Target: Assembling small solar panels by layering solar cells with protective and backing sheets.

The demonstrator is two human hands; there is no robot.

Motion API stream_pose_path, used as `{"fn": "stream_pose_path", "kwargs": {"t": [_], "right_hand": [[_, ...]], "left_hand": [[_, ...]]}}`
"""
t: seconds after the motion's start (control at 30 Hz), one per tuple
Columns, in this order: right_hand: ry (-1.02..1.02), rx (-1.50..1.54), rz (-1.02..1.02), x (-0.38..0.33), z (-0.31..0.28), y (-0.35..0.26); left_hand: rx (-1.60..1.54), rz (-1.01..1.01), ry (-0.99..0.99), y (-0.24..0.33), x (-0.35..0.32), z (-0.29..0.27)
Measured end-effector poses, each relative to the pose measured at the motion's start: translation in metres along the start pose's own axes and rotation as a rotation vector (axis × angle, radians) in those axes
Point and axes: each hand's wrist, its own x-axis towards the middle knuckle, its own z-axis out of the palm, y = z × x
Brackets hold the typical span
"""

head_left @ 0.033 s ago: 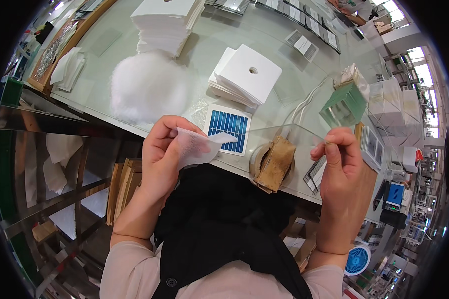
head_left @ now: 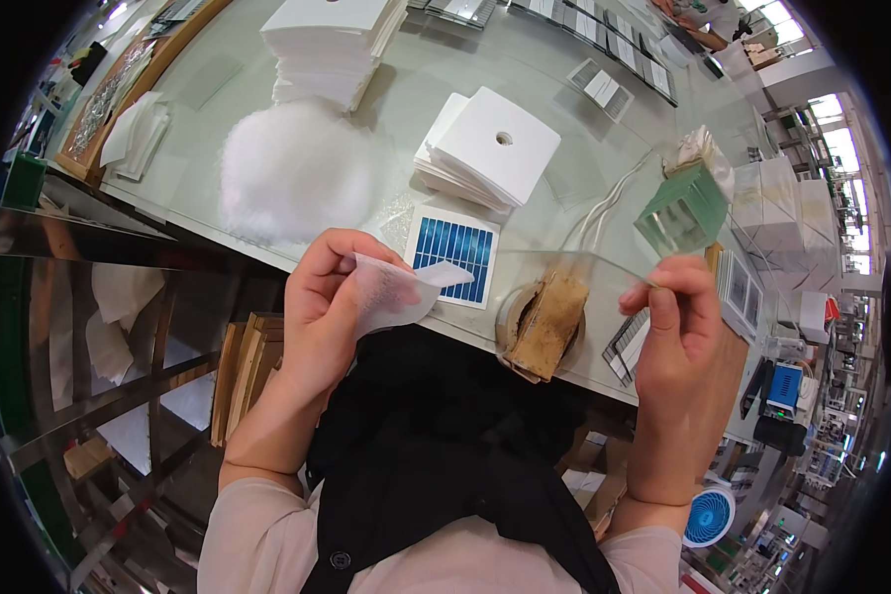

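White wipe (head_left: 401, 292) in left hand (head_left: 327, 307), glass pane (head_left: 564, 277) in right hand (head_left: 675, 332)

Both forearms rise from the lower edge, sleeves pale pink. The left hand (head_left: 329, 307) is curled, fingers pinched closed near chest height; the right hand (head_left: 675, 332) pinches thumb against forefinger

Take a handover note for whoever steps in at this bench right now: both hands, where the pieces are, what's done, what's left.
Left hand: pinches a thin white sheet near the table edge.
Right hand: grips the edge of a clear glass pane held above the bench.
On the glass table: small blue solar cell beyond the sheet, stack of white squares with a hole, tape roll under the pane.
Done: sheet and pane picked up.
Left: probably bringing sheet and pane together; they are apart.
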Motion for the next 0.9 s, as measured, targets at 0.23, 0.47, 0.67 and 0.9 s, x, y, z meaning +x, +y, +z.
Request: {"fn": "stream_pose_path", "kwargs": {"t": [0.23, 0.47, 0.67, 0.9], "right_hand": [[0.079, -0.759, -0.813, -0.019, -0.005, 0.005], [0.136, -0.869, -1.094, -0.022, -0.005, 0.016], [0.138, -0.891, -1.116, -0.023, -0.005, 0.017], [0.109, -0.79, -1.041, -0.023, -0.009, 0.017]], "left_hand": [[-0.015, 0.017, -0.081, -0.003, -0.001, -0.002], [-0.036, 0.065, -0.166, -0.009, 0.001, -0.006], [-0.034, 0.073, -0.176, -0.01, 0.0, -0.007], [-0.032, 0.044, -0.172, -0.007, -0.002, -0.005]]}}
